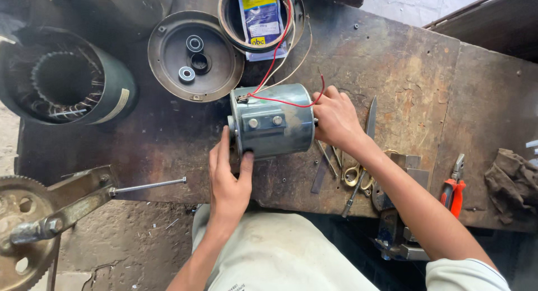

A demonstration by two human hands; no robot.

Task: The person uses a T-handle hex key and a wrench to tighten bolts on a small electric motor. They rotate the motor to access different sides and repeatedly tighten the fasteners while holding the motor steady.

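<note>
The left hand (228,181) lies against the near side of the small grey motor (273,125). Its fingers are spread and only a little bent, with the thumb and the index finger pressing the housing near the left end, so the hand is mostly open and steadies the motor rather than closing around it. The right hand (335,120) is curled around the right end of the motor, with the fingers wrapped on the far side; it grips the housing there. I cannot tell if it also holds a small part, because the palm hides that end.

The motor lies on its side in the middle of the dark wooden tabletop (392,61), and a red wire (274,64) and a pale wire run from its top toward a round ring-shaped part (297,16) behind it, in which a plastic packet (261,19) rests.

As for progress, I judge that the work on this motor is in the middle. The housing looks closed and two bolts show on its side bracket, but the wires hang loose. A round end cover (196,55) with two small bearings in it lies apart, just behind the motor, and a large stator (64,78) with copper windings stands at the left edge. Scissors (358,176), a knife blade (371,114) and red-handled pliers (454,190) lie to the right, untouched.
</note>
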